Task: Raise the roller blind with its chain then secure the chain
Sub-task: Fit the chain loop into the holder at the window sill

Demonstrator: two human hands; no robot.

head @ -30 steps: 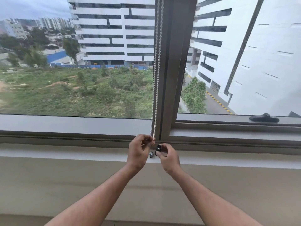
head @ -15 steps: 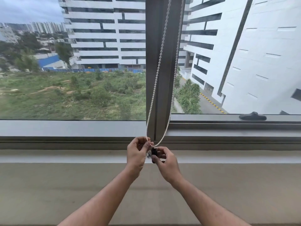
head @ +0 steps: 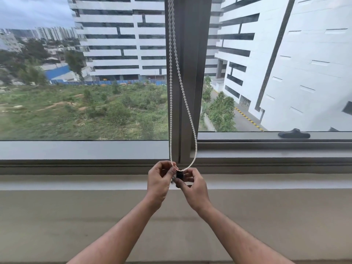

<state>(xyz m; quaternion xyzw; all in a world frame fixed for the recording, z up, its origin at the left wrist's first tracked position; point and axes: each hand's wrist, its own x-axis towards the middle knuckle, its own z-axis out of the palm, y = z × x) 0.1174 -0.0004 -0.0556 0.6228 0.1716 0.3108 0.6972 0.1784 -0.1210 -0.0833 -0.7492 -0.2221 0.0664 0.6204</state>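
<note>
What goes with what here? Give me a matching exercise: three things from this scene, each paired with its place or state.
Things:
1. bead chain
2. black chain holder
3. window handle

Places or states:
A. lies on the right window's lower frame
B. pinched between the left hand and right hand
C. hangs as a loop along the mullion

Pairs: 1-C, 2-B, 3-A

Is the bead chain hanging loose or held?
Held: both hands pinch the bead chain loop's bottom at a small black clip.
</note>
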